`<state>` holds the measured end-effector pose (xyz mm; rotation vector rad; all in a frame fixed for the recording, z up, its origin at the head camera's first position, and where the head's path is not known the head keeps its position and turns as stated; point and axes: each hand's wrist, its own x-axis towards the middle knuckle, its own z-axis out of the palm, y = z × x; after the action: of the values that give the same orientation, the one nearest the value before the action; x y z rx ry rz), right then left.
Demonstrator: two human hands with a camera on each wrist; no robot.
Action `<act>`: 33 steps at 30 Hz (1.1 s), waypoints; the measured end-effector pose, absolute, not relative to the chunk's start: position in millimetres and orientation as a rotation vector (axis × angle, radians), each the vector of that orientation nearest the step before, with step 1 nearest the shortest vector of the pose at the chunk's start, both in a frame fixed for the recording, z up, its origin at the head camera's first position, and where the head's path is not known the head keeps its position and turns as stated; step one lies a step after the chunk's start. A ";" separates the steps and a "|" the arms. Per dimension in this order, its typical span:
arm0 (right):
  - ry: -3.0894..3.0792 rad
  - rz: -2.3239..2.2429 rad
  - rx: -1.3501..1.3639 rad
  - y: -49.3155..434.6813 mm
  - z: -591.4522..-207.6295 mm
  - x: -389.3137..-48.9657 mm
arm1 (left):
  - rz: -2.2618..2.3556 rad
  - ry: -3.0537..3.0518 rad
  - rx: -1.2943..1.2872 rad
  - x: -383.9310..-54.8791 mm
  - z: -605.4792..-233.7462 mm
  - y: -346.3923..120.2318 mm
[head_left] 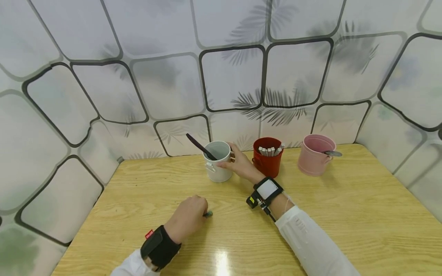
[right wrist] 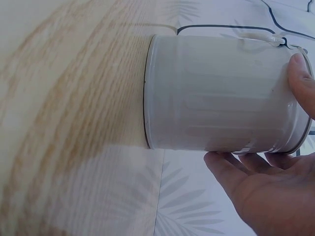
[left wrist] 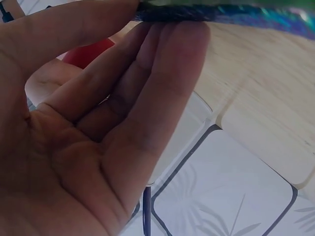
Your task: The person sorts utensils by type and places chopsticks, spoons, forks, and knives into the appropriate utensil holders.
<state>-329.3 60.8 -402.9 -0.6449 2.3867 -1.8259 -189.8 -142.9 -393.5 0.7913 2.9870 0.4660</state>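
A small white metal pail [head_left: 218,174] stands upright on the table, near the back wall. My right hand [head_left: 243,165] grips it from the right, with the thumb at the rim and the fingers on the far side in the right wrist view. Out of the pail leans a dark utensil handle [head_left: 197,143]; its lower end is hidden. Closer to me, my left hand [head_left: 189,213] pinches a thin, shiny blue-green strip-like object [left wrist: 256,17] between thumb and fingertips. Only a short end of that object shows in the head view, so its kind is unclear.
Right of the white pail stands a red pail [head_left: 267,165] with several white-ended sticks [head_left: 270,151] inside. Farther right is a pink pail [head_left: 312,163] with a grey spoon-like utensil [head_left: 332,153] over its rim. A patterned wall covering [head_left: 231,80] borders the wooden table [head_left: 145,191].
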 end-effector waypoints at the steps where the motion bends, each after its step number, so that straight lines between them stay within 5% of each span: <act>1: 2.380 -1.832 -0.645 60.6 -402.8 -329.1 | 0.461 2.991 0.799 -189.4 -393.2 -142.8; 33: 2.400 -1.799 -0.630 60.9 -402.2 -328.2 | 0.421 3.050 0.835 -193.0 -396.7 -143.5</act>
<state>-328.2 60.9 -402.2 -0.6297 2.4005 -1.7993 -193.0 -143.5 -396.7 0.8351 3.0504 0.4208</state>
